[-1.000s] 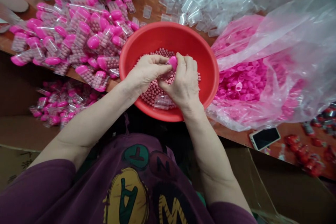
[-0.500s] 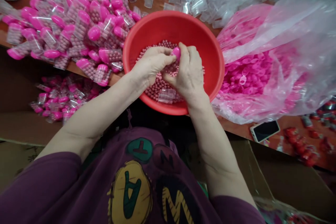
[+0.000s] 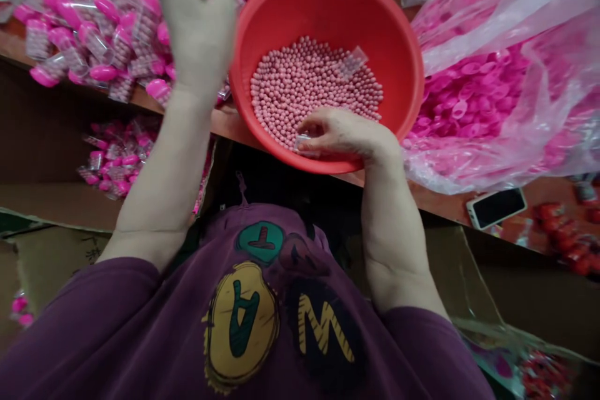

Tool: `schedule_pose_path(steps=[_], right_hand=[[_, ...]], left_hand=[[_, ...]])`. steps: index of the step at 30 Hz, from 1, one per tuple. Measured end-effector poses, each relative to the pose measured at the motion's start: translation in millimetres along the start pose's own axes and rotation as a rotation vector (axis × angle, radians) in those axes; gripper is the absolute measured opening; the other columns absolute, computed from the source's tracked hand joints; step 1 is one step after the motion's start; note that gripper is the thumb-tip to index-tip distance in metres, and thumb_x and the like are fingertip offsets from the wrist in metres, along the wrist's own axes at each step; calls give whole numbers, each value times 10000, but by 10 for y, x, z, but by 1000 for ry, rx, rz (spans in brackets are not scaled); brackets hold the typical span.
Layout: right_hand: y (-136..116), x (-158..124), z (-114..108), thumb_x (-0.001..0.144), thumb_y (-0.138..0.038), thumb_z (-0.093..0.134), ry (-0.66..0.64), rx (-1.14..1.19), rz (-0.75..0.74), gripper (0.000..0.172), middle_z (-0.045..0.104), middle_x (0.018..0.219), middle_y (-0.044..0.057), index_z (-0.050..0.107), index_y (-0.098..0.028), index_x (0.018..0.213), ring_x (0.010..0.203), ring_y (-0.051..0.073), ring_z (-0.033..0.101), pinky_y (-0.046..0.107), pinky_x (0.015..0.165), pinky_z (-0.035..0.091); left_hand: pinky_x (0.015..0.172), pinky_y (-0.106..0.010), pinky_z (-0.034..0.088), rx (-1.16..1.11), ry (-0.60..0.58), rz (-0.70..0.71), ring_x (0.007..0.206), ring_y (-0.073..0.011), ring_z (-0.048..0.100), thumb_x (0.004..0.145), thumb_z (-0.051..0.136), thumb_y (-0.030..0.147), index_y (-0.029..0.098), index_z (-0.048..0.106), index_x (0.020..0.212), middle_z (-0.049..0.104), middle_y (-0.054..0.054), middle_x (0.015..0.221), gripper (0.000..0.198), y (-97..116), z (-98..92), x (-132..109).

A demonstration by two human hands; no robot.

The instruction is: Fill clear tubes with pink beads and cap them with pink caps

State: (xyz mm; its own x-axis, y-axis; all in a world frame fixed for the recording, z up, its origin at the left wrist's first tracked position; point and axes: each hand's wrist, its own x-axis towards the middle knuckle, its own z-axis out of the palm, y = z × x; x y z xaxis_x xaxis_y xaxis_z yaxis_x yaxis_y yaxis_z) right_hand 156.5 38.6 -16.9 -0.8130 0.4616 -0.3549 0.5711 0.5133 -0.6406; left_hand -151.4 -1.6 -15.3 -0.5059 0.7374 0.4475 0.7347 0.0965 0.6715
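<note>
Right hand (image 3: 347, 131): fingers closed about a clear tube (image 3: 302, 139) at the near side of the red bowl (image 3: 413, 62); apparently the picking-up step, next calling for pink beads (image 3: 300, 78) inside. Left hand (image 3: 199, 31): blurred, parted over capped tubes (image 3: 103, 37); any hold cannot be told.

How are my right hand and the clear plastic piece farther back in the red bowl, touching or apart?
Apart. The head view shows pink beads filling the gap between your right hand and that clear plastic piece.
</note>
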Motion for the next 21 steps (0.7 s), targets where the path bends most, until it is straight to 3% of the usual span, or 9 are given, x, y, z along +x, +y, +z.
schedule_pose_path(steps=[1,3,5,8,12,15,18,21], right_hand=[[-2,15,-2,871,-373,844,56,7,-2,165,730,828,13,797,-220,912,778,185,610,339,748,494],[16,35,-2,933,-410,795,242,66,5,205,716,859,27,772,-207,945,831,199,629,355,800,525],[59,46,9,977,-492,772,439,173,22,294,714,919,37,754,-214,1071,894,217,661,375,841,564],[140,59,41,1016,-630,727,585,359,22,466,715,968,32,690,-278,1320,917,228,707,387,830,622],[216,85,77,1053,-726,621,608,447,-54,533,754,1112,48,651,-352,1433,989,258,761,458,868,697],[203,96,71,1100,-647,547,646,319,-142,558,725,1395,88,582,-371,1584,1246,308,749,542,1013,704],[133,81,53,1092,-486,585,638,52,-221,590,585,1666,115,537,-353,1665,1535,352,596,624,1227,604],[91,51,38,1077,-347,576,560,-157,-270,551,608,1651,134,594,-308,1627,1567,366,557,665,1319,515]], left_hand=[[1215,-248,542,-161,-143,40,1348,-117,701,1046,464,-11,193,701,1203,788,3,1288,350,279,7,-190],[1092,-344,592,-351,-490,18,1216,-237,748,975,614,20,200,727,1013,802,-65,1180,216,745,82,-536],[1141,-416,555,-459,-671,-56,1251,-318,727,859,721,-13,197,727,985,793,-72,1104,245,988,223,-771],[1155,-458,549,-633,-666,-209,1262,-337,712,810,742,-32,178,718,1045,750,-64,1022,316,1036,448,-894],[936,-400,634,-782,-650,-424,990,-242,761,859,692,-14,167,668,1117,704,-47,973,315,1014,543,-820],[840,-323,623,-784,-587,-511,854,-176,740,829,668,-38,180,634,1183,679,-12,910,418,1011,475,-717],[851,-288,604,-786,-582,-506,828,-148,732,788,651,-65,180,613,1234,659,21,839,510,945,416,-629],[888,-300,598,-807,-639,-497,889,-165,758,777,665,-51,178,626,1234,663,26,818,513,831,431,-581]])
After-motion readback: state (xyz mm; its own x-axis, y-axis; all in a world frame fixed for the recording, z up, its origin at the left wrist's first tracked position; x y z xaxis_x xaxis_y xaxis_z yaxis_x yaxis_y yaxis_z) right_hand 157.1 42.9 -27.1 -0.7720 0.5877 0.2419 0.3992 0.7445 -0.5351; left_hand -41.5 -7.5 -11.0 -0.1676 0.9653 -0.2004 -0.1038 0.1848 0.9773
